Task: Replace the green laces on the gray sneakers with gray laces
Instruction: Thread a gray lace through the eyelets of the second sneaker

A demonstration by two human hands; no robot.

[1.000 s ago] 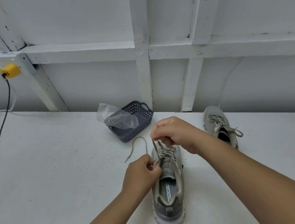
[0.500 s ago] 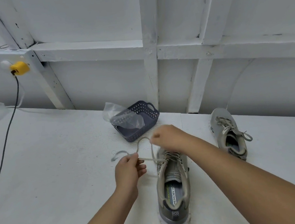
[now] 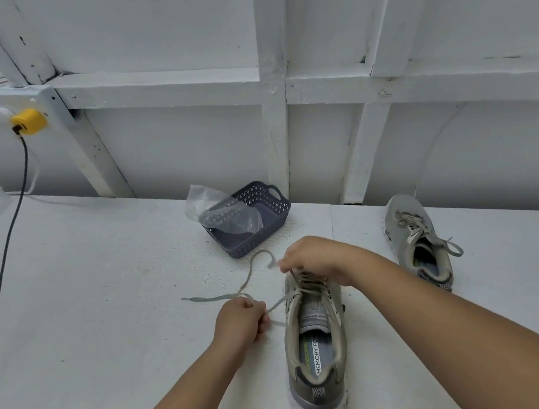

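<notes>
1. White-painted boards and battens form the wall behind a white worktable (image 3: 100,276), where all the work lies.
2. A gray sneaker (image 3: 316,344) stands on the table with its heel toward the person and its toe away, its insole printed "MEMORY FOAM".
3. The right hand (image 3: 315,259) is curled over the sneaker's toe end, its fingertips pinching the gray lace (image 3: 253,274) at the front eyelets.
4. The left hand (image 3: 242,323), just left of the sneaker's throat, is clenched around the same lace; one strand runs from this fist to the shoe.
5. Beyond the left hand the lace loops across the table toward the right hand, and a free end trails out to the left of the fist.
6. A second gray sneaker (image 3: 419,243), already laced, lies to the right of the right forearm, apart from the first.
7. Just beyond the right hand sits a dark blue perforated basket (image 3: 263,218) with handle cut-outs.
8. A crumpled clear plastic bag (image 3: 218,210) lies in the basket and spills over its left rim; what else it holds cannot be told.
9. Far left of both hands, a yellow plug (image 3: 29,121) sits in a wall socket, its dark cable (image 3: 8,243) dropping across the table.
</notes>
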